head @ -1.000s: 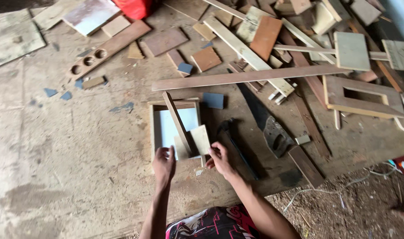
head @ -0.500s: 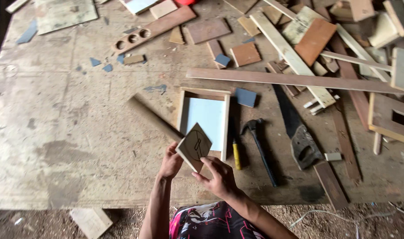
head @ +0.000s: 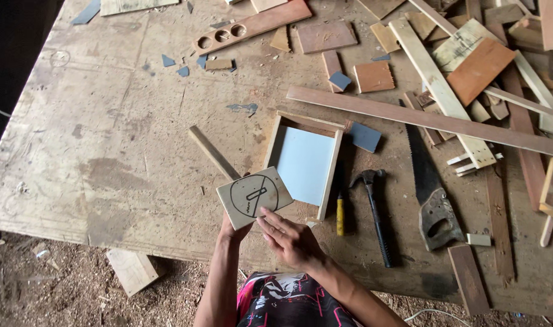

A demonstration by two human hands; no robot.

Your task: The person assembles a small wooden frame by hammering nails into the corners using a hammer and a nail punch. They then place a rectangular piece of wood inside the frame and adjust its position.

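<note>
A small square wooden panel [head: 254,195] with a drawn circle and slash mark is held up over the near edge of the workbench. My left hand [head: 230,230] grips it from beneath, mostly hidden behind it. My right hand [head: 290,240] rests its fingertips against the panel's lower right edge. Just beyond the panel lies a shallow wooden box frame [head: 305,160] with a pale blue bottom. A thin wooden stick [head: 213,152] lies on the bench to the left of the frame.
A claw hammer [head: 375,209], a yellow-handled tool [head: 339,213] and a handsaw [head: 426,188] lie right of the frame. A long batten [head: 422,120] crosses behind it. Wood offcuts pile at the back right. A strip with round holes [head: 252,25] lies far back. Sawdust floor below.
The panel was lifted off the frame and turned face up in both hands. The thin stick now lies on the bench to the left. The view shifted left and nearer.
</note>
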